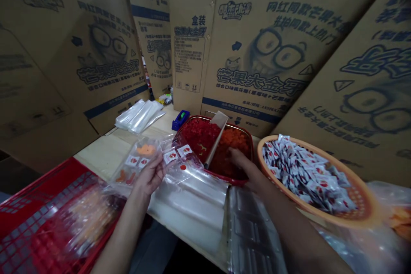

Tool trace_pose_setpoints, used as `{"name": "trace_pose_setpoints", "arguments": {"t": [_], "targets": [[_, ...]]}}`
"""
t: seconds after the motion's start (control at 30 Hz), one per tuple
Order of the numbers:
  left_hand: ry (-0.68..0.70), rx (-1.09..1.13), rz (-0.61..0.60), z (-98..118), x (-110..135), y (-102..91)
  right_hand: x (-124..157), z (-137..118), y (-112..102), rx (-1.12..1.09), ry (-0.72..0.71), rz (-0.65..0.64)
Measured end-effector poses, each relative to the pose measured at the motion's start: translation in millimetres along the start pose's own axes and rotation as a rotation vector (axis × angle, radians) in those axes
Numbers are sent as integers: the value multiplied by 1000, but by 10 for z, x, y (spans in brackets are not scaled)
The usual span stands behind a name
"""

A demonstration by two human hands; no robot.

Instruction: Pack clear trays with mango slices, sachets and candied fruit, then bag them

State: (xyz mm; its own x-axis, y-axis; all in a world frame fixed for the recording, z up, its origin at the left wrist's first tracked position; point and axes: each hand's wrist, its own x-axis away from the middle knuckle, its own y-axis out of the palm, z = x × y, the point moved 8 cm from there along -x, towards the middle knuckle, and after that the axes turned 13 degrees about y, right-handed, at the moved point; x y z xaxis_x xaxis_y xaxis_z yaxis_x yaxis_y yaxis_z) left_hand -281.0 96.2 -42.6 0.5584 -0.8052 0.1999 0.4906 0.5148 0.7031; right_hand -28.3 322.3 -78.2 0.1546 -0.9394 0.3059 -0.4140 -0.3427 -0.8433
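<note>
My left hand (150,176) grips a clear plastic bag (180,158) with small white and red sachets inside it, held over a stack of clear bags (192,203). My right hand (239,159) reaches into the red tray (245,130), its fingers down among the orange pieces (233,139) on the right side; the fingertips are buried there. A cardboard divider (215,137) splits the tray, with red pieces (199,135) on the left side.
An orange basket (353,218) of small white sachets stands at the right. A red crate (35,222) with filled bags sits at the lower left. Filled bags (136,160) lie on the table; empty bags (139,115) and a blue tape dispenser (180,120) lie behind. Tall cardboard boxes (263,38) wall the back.
</note>
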Motion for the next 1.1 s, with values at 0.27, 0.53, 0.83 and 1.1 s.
{"name": "trace_pose_setpoints", "arguments": {"t": [0.27,0.53,0.83,1.1], "targets": [[30,6,-9,-22,-71,58,252,-78,-144,-399,-68,-120],[0,16,-27,-162,-149,55,593,-273,-454,-832,-89,-244],[13,22,-36,-168,-169,76,1327,-1246,-242,-773,-350,-500],[4,23,-36,-179,-167,18,1608,-1779,98,-478,-658,-340]]}}
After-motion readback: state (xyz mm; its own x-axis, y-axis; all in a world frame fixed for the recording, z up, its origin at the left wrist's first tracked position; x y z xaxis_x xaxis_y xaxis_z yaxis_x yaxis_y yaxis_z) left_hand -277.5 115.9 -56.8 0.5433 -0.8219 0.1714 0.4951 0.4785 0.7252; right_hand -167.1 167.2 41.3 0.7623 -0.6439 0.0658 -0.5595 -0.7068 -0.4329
